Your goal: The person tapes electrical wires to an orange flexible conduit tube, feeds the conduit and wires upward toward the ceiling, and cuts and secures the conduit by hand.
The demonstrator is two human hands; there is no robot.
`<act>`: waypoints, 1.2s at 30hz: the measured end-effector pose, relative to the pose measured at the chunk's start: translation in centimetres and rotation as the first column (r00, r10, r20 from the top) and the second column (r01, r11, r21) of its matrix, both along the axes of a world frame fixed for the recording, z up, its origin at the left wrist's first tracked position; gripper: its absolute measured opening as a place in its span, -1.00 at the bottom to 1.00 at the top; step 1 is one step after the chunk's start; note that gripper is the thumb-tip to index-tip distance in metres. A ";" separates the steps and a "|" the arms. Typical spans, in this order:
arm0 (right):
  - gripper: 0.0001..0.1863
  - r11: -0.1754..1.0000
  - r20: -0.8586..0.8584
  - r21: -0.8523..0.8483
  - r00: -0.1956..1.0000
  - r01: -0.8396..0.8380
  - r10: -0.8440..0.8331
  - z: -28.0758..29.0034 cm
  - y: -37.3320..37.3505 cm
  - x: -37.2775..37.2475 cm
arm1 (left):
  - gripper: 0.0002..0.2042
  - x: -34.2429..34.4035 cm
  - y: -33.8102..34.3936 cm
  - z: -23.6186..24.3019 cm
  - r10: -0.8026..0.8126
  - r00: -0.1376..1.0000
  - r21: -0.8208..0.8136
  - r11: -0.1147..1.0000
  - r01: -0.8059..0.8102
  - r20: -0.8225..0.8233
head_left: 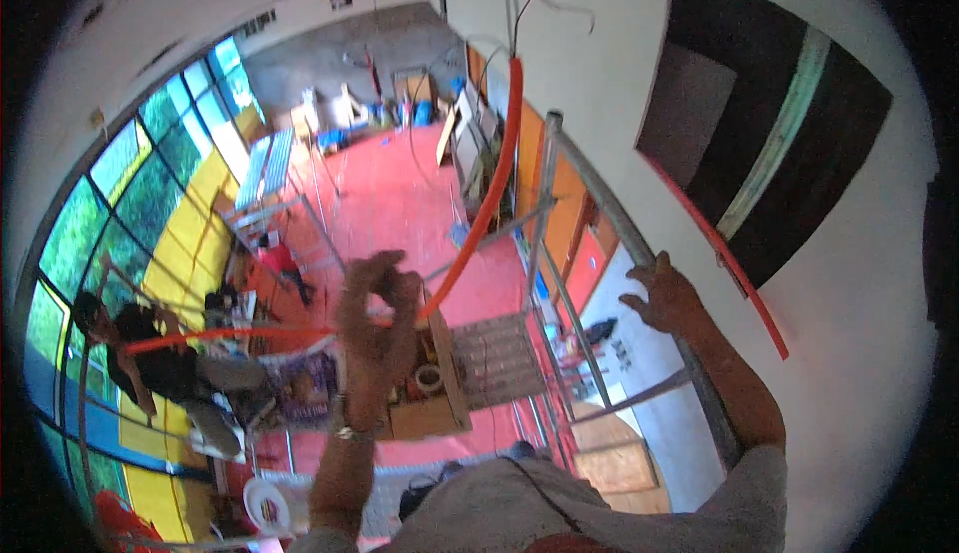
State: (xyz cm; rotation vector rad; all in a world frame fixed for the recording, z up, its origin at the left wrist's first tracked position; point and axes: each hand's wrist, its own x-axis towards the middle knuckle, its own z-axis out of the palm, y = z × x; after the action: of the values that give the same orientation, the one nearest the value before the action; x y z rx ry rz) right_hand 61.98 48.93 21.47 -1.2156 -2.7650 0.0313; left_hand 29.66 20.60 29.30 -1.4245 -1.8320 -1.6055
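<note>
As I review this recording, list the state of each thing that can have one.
Left hand: fingers curled, at the orange tube; blurred, grip unclear
Right hand: fingers spread, at the grey rail
Orange tube: bent in a curve
Cardboard box: open, things inside

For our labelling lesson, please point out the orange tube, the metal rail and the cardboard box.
Orange tube (487, 214): head view, middle of its curve.
Metal rail (610, 205): head view, its upper stretch.
Cardboard box (428, 419): head view, its near side.
</note>
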 end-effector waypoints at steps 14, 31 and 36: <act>-0.39 0.994 0.053 -0.087 0.996 -0.070 0.075 2.7 -0.4 -1.1 | -0.56 -2.6 22.7 -3.0 -0.531 0.625 0.021 0.772 0.636 0.573; -0.15 0.778 -0.735 0.300 0.386 -0.552 0.558 11.6 4.5 -12.6 | -0.71 0.7 8.2 12.4 -0.428 0.808 -0.090 0.861 0.501 0.406; -0.06 0.670 -0.669 0.679 0.124 -0.300 0.733 15.6 5.1 -22.0 | -0.71 -0.2 5.6 13.9 -0.318 0.852 -0.092 0.917 0.388 0.417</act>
State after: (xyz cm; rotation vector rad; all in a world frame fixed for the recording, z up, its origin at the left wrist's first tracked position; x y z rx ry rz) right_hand 39.93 54.05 37.05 0.1202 -1.7726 0.1729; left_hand 29.47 26.18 43.19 -1.6946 -2.0587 -2.0897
